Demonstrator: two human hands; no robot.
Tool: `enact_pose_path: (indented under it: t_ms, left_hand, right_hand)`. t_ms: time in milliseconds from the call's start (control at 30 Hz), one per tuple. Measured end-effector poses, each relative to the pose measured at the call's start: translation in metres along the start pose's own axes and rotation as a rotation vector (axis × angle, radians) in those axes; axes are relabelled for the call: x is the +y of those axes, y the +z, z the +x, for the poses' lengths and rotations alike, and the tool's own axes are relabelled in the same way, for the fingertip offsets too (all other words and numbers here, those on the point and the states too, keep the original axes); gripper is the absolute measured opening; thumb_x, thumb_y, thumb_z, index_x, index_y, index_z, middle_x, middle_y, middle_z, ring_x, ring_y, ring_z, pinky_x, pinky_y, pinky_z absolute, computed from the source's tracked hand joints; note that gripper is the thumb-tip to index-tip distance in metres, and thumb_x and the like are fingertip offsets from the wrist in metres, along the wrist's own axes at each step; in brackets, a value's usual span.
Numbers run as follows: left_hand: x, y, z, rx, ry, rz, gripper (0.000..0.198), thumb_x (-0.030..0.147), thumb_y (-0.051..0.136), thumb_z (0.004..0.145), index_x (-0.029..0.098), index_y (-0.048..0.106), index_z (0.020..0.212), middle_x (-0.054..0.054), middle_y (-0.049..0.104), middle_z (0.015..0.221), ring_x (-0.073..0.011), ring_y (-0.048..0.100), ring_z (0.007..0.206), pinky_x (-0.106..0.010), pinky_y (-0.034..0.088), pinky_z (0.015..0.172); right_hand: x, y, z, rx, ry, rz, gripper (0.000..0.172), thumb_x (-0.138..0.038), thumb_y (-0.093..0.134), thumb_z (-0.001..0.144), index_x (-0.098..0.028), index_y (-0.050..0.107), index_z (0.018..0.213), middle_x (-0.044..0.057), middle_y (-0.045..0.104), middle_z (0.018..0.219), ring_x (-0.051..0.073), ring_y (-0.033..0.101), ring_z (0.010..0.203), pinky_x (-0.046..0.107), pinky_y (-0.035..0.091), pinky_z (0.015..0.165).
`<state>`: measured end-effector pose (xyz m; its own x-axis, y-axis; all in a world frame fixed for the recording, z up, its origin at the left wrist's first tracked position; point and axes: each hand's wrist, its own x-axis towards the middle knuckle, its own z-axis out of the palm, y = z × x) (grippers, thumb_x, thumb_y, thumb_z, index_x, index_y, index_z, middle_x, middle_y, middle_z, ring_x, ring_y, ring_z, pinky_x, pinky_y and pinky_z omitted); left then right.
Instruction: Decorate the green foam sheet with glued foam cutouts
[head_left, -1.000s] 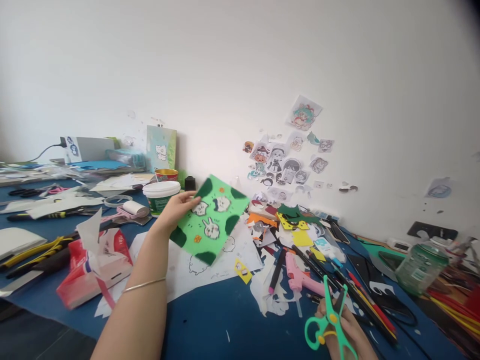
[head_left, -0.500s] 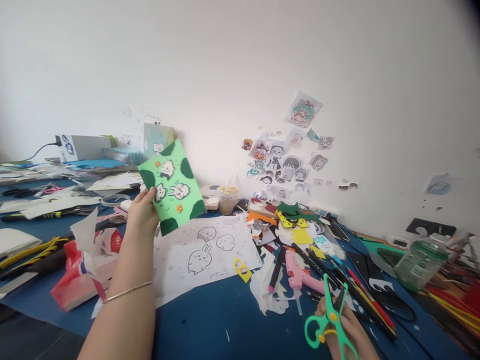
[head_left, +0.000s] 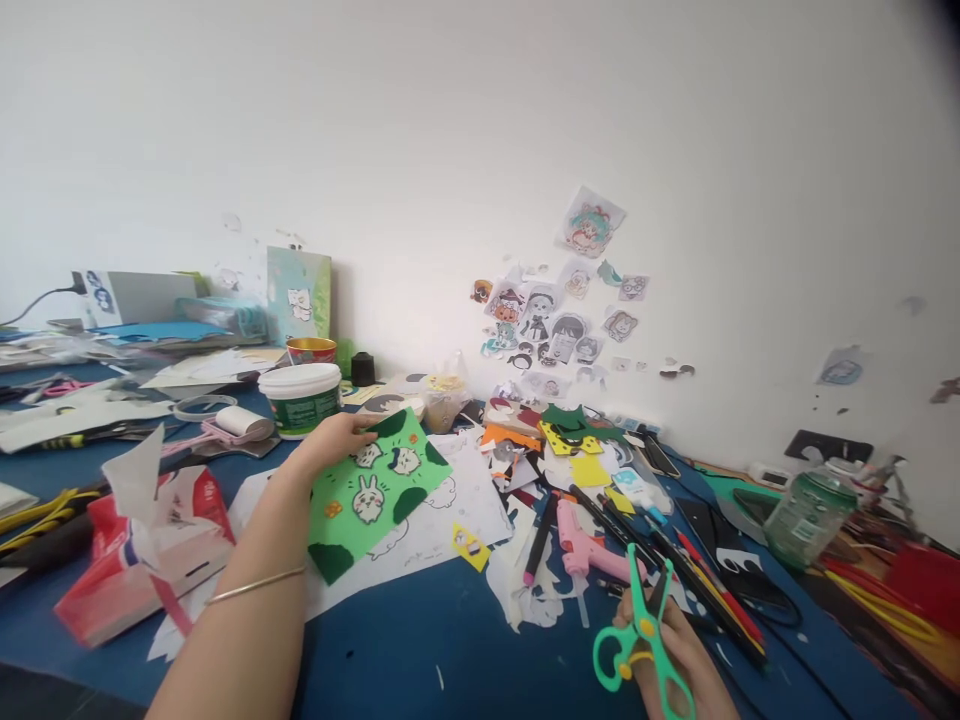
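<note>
The fingers of the left hand [head_left: 341, 440] grasp the green card [head_left: 386, 515] at its upper left edge. The fingers of the right hand [head_left: 679, 655] are closed around the green scissors [head_left: 646, 628], whose blades stand apart with tips pointing away from the person. The card sits over a white drawing sheet [head_left: 476, 505], its near corner directed at the person; whether its underside touches the sheet cannot be told. The sheet extends past the card's right edge. Just beyond the sheet's near right edge lies a small yellow card [head_left: 470, 547]. Between card and scissors, blue counter [head_left: 420, 650] shows along the near side, giving room for sideways movement. Room is tighter elsewhere: a pink glue gun [head_left: 589, 550] lies just beyond the scissors, pens [head_left: 712, 590] line their right, and a white-lidded tub [head_left: 304, 405] stands behind the left hand. A red tissue pack [head_left: 150, 550] lies left of the forearm. A green jar [head_left: 810, 515] stands far right.
</note>
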<state>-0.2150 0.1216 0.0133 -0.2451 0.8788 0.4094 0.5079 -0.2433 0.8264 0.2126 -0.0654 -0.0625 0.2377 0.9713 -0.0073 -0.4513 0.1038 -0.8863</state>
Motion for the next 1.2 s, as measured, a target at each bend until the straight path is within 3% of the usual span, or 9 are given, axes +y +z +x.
enact_pose_path:
  t_ms: [100,300,433,567,700,833,967,1100,1200]
  left_hand:
    - [-0.008,0.006,0.007,0.132,0.061,0.133,0.016,0.022,0.076,0.048,0.026,0.070,0.063,-0.004,0.067,0.057,-0.0257,0.065,0.055,-0.026,0.047,0.047]
    - [0.003,0.033,-0.001,0.147,0.086,0.216,0.026,0.016,0.076,0.044,0.022,0.067,0.068,-0.012,0.067,0.072,-0.0399,0.060,0.092,-0.041,0.048,0.073]
    - [0.030,0.061,-0.018,0.039,0.183,0.270,0.018,0.024,0.072,0.051,0.022,0.067,0.068,-0.012,0.069,0.084,-0.0359,0.060,0.093,-0.038,0.047,0.076]
    - [0.062,0.081,-0.039,-0.352,0.238,0.483,0.025,0.033,0.053,0.072,0.022,0.068,0.090,-0.008,0.069,0.095,-0.0256,0.063,0.088,-0.031,0.048,0.075]
    - [0.087,0.101,-0.063,-0.560,0.334,0.625,0.030,0.029,0.045,0.079,0.021,0.067,0.097,-0.007,0.069,0.099,-0.0211,0.062,0.088,-0.028,0.048,0.074]
    - [0.099,0.129,-0.091,-0.629,0.467,0.670,0.027,0.020,0.044,0.080,0.020,0.069,0.092,-0.006,0.070,0.093,-0.0200,0.063,0.085,-0.029,0.047,0.075]
    - [0.108,0.157,-0.109,-0.631,0.577,0.735,0.026,0.016,0.044,0.079,0.020,0.070,0.083,-0.008,0.069,0.086,-0.0229,0.062,0.085,-0.031,0.046,0.074]
    - [0.117,0.178,-0.102,-0.584,0.535,0.750,0.026,0.016,0.043,0.080,0.017,0.069,0.084,-0.011,0.068,0.088,-0.0255,0.062,0.087,-0.035,0.046,0.074]
    - [0.123,0.192,-0.084,-0.564,0.484,0.734,0.026,0.016,0.043,0.081,0.017,0.068,0.086,-0.011,0.068,0.092,-0.0246,0.061,0.091,-0.034,0.046,0.077]
  right_hand:
    - [-0.003,0.001,0.002,0.007,0.064,0.044,0.022,-0.036,0.071,0.067,-0.025,0.068,0.085,0.004,0.069,0.080,0.029,0.064,0.078,0.034,0.052,0.054]
    - [0.008,0.002,0.007,0.006,-0.044,0.126,0.029,-0.040,0.073,0.064,-0.025,0.065,0.087,0.003,0.068,0.077,0.024,0.064,0.072,0.032,0.051,0.056]
    - [0.010,0.006,0.011,0.063,-0.090,0.000,0.040,-0.037,0.078,0.057,-0.021,0.065,0.092,0.006,0.069,0.080,0.024,0.064,0.073,0.032,0.050,0.059]
    - [-0.007,0.017,0.023,0.158,-0.172,-0.180,0.045,-0.036,0.077,0.056,-0.018,0.066,0.095,0.009,0.070,0.090,0.029,0.063,0.086,0.033,0.051,0.067]
    - [-0.029,0.025,0.050,0.033,-0.319,-0.485,0.034,-0.040,0.068,0.062,-0.017,0.068,0.087,0.009,0.070,0.093,0.029,0.062,0.090,0.032,0.050,0.073]
    - [-0.028,0.020,0.074,0.007,-0.333,-0.709,0.033,-0.043,0.065,0.060,-0.016,0.067,0.080,0.011,0.070,0.085,0.030,0.064,0.085,0.034,0.050,0.073]
    - [-0.017,0.009,0.075,0.020,-0.350,-0.846,0.034,-0.045,0.060,0.067,-0.018,0.067,0.087,0.011,0.068,0.096,0.028,0.062,0.092,0.032,0.050,0.074]
    - [-0.016,0.001,0.072,-0.031,-0.437,-1.081,0.029,-0.047,0.058,0.070,-0.021,0.067,0.077,0.010,0.066,0.092,0.026,0.062,0.084,0.029,0.048,0.069]
    - [-0.028,0.002,0.079,0.015,-0.521,-1.055,0.030,-0.048,0.053,0.072,-0.020,0.064,0.068,0.007,0.064,0.073,0.023,0.060,0.070,0.028,0.046,0.061]
